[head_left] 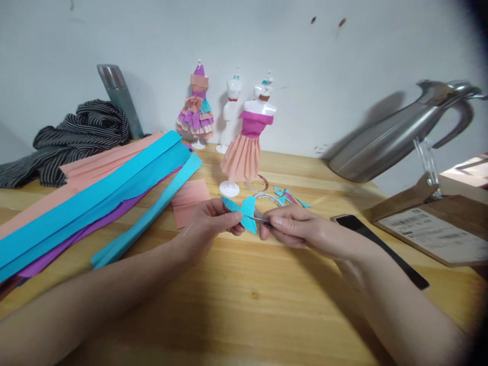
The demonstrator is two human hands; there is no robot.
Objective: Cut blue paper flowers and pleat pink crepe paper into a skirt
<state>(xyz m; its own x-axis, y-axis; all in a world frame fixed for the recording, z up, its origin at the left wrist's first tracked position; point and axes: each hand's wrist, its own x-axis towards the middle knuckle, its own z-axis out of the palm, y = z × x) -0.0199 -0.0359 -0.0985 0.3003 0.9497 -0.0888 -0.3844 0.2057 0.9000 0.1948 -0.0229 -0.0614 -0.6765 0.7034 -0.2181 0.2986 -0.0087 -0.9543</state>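
Between the fingertips of my left hand (213,219) is a blue paper piece (248,208) with two leaf-like lobes, pinched near its middle. My right hand (295,226) is closed around a small dark tool (264,221), whose thin metal tip touches the paper's right lobe. The tool looks like small scissors, though my fingers hide most of it. Just behind my hands stands a mannequin (249,140) in a magenta top and pleated peach skirt. Blue and pink paper scraps (292,197) lie beyond my right hand, near a roll of tape (263,199).
Long blue paper strips (87,203) and a peach sheet (186,198) lie left. Behind are a ruffled-dress mannequin (198,109), striped cloth (82,134) and a bottle (122,96). A phone (381,249), cardboard box (438,231) and metal jug (385,137) stand or lie right.
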